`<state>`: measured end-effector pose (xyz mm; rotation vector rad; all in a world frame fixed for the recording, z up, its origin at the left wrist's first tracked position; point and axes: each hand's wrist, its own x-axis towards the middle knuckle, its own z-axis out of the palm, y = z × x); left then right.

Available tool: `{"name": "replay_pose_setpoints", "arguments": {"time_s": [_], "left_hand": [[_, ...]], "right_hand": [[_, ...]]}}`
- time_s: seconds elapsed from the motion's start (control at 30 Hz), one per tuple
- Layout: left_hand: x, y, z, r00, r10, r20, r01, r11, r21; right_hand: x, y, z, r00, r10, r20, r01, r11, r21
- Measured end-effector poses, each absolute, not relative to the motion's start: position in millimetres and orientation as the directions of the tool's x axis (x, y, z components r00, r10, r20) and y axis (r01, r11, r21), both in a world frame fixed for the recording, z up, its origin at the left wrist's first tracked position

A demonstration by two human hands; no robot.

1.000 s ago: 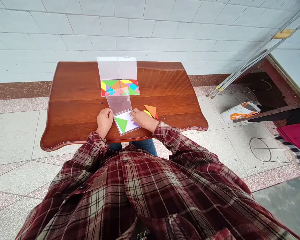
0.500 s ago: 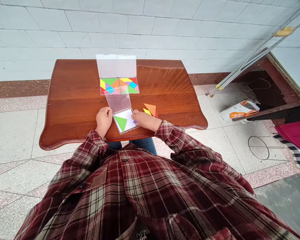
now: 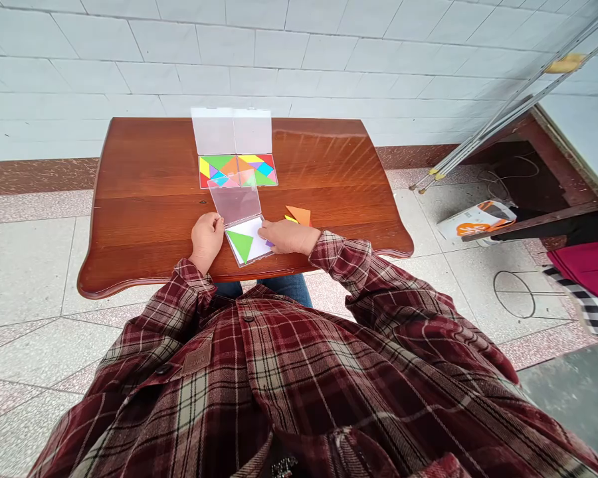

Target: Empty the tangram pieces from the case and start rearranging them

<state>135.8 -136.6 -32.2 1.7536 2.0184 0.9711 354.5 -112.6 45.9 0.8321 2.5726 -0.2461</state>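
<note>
We have the near case [image 3: 252,229] open on the desk [image 3: 149,192], its clear lid [image 3: 235,203] raised. Inside it, a green triangle [image 3: 240,245] lies toward its left side, and a purple piece [image 3: 269,243] shows at its right side, partly covered by our right hand [image 3: 287,237]. That hand reaches over the case's right edge with fingers bent downward; we cannot tell whether they pinch the purple piece or merely press on it. Our left hand [image 3: 207,239] is loosely curled at the case's left edge, by the lid's lower corner; whether it grips anything, we cannot tell. Right of the case lie an orange triangle [image 3: 299,214] and a yellow piece [image 3: 290,218]; beyond it stand two filled cases [image 3: 214,133].

We judge the step in hand to be seating the purple piece, and the next move calls for squaring it without nudging the green triangle.
</note>
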Motion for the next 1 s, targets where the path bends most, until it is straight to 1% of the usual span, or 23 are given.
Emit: {"name": "replay_pose_setpoints", "arguments": {"time_s": [0.2,0.37,0.6,0.8,0.87,1.0], "left_hand": [[135,-136,-33,-0.210,0.958,0.196,0.756,0.032,0.654],[136,-136,-32,-0.216,0.956,0.198,0.756,0.035,0.653],[136,-136,-31,-0.218,0.956,0.199,0.758,0.037,0.652],[135,-136,-32,-0.228,0.953,0.198,0.752,0.043,0.658],[135,-136,-33,-0.227,0.952,0.205,0.751,0.037,0.659],[134,-135,-33,-0.220,0.955,0.200,0.749,0.034,0.662]], "right_hand": [[352,-121,38,-0.701,0.591,-0.399,0.643,0.766,0.005],[354,-124,34,-0.672,0.654,-0.347,0.696,0.718,0.007],[366,-121,30,-0.537,0.799,-0.271,0.833,0.553,-0.017],[364,-124,27,-0.498,0.814,-0.299,0.840,0.538,0.067],[364,-125,28,-0.515,0.804,-0.298,0.831,0.554,0.059],[361,-120,32,-0.547,0.796,-0.259,0.825,0.565,-0.006]]}}
